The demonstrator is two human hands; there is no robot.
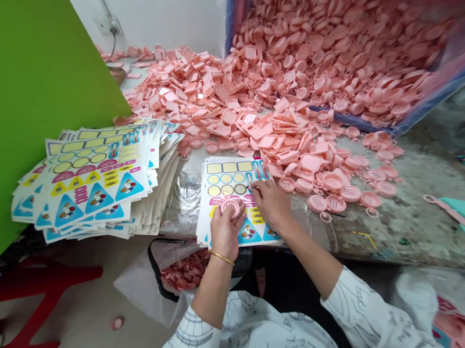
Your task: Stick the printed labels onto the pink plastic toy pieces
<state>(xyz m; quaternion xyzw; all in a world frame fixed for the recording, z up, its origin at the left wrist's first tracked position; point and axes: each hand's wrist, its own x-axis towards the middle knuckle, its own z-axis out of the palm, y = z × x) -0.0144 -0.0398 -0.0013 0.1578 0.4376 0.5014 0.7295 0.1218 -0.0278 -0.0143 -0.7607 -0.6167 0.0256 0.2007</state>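
Observation:
My left hand [225, 231] grips a small round pink plastic piece [229, 208] between thumb and fingers, above a stack of printed sticker sheets [227, 168]. Over the right part of the same stack, my right hand [272, 206] has its fingers pinched together at the sheet, near the printed circles and thermometer shapes. What its fingertips hold, if anything, is too small to make out. Yellow rectangles, yellow circles, pink shapes and blue triangles are printed on the top sheet.
A taller sticker-sheet pile [94, 166] stands left beside a green panel [18, 102]. Pink pieces [221, 99] heap across the table, spilling from a blue-edged crate [418, 118]. Pink and teal toy utensils [464, 219] lie right. An open bag [157, 268] hangs below, near a red stool [42, 286].

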